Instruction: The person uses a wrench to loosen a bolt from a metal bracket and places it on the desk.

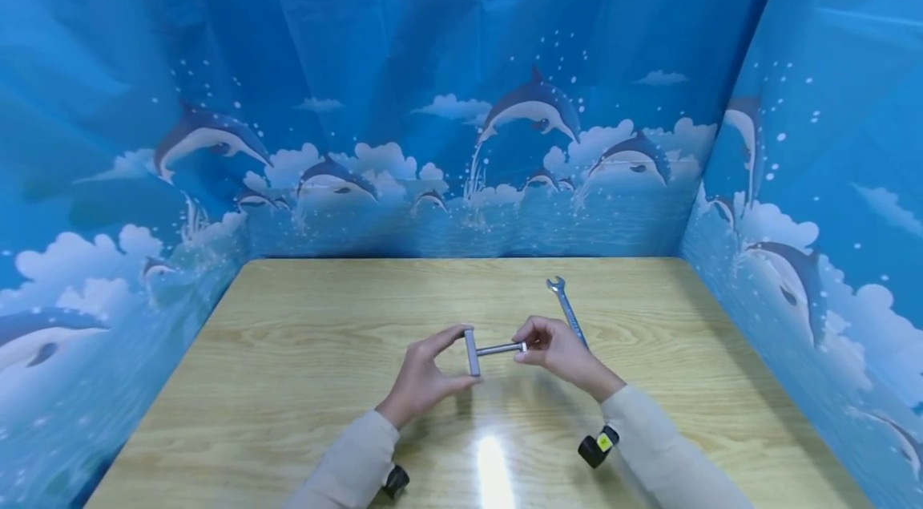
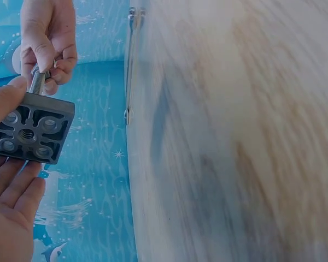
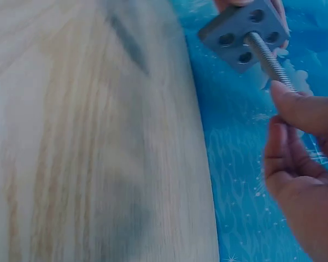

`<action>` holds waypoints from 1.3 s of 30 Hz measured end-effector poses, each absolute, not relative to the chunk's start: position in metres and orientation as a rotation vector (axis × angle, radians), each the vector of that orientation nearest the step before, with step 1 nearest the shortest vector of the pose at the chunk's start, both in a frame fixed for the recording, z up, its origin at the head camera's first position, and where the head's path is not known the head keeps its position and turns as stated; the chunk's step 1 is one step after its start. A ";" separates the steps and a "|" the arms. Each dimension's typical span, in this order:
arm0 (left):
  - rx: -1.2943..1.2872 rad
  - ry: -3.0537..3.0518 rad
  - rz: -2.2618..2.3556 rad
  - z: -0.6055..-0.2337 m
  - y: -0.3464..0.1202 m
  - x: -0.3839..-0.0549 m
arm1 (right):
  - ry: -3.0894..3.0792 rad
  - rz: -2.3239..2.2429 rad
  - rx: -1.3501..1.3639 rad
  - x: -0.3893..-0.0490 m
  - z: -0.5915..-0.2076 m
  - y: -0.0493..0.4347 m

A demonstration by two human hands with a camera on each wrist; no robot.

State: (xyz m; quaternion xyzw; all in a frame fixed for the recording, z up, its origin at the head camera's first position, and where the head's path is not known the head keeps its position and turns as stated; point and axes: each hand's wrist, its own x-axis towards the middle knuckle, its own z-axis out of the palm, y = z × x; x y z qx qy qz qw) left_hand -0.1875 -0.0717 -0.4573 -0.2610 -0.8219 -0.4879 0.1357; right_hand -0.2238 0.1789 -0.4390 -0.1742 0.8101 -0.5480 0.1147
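Observation:
My left hand (image 1: 425,381) grips a square grey metal plate (image 1: 472,353) by its opposite edges, thumb on one side and fingers on the other. The left wrist view shows the ribbed side of the plate (image 2: 44,137), with a threaded centre hole and holes at the corners. A threaded bolt (image 3: 270,63) stands out from the centre of the plate's smooth side. My right hand (image 1: 558,349) pinches the bolt's far end between thumb and fingers, largely covering its head. Both hands hold the pieces above the wooden table (image 1: 303,349).
An open-ended wrench (image 1: 568,310) lies on the table just beyond my right hand, its near end hidden behind that hand. Blue curtains (image 1: 404,28) printed with dolphins rise along the table's back and sides. Both sleeves carry small black wrist cameras (image 1: 594,449).

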 end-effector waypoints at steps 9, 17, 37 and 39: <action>-0.707 -2.388 -1.494 -0.456 -0.072 -0.189 | 2.356 -1.615 -0.578 -0.222 -0.439 0.179; -0.756 -2.362 -1.370 -0.458 -0.073 -0.190 | 1.955 -1.553 -0.423 -0.224 -0.439 0.186; -0.896 -2.282 -1.235 -0.458 -0.073 -0.187 | 1.862 -1.630 -0.170 -0.224 -0.435 0.181; -0.878 -2.287 -1.253 -0.458 -0.074 -0.187 | 1.887 -1.657 -0.184 -0.223 -0.435 0.181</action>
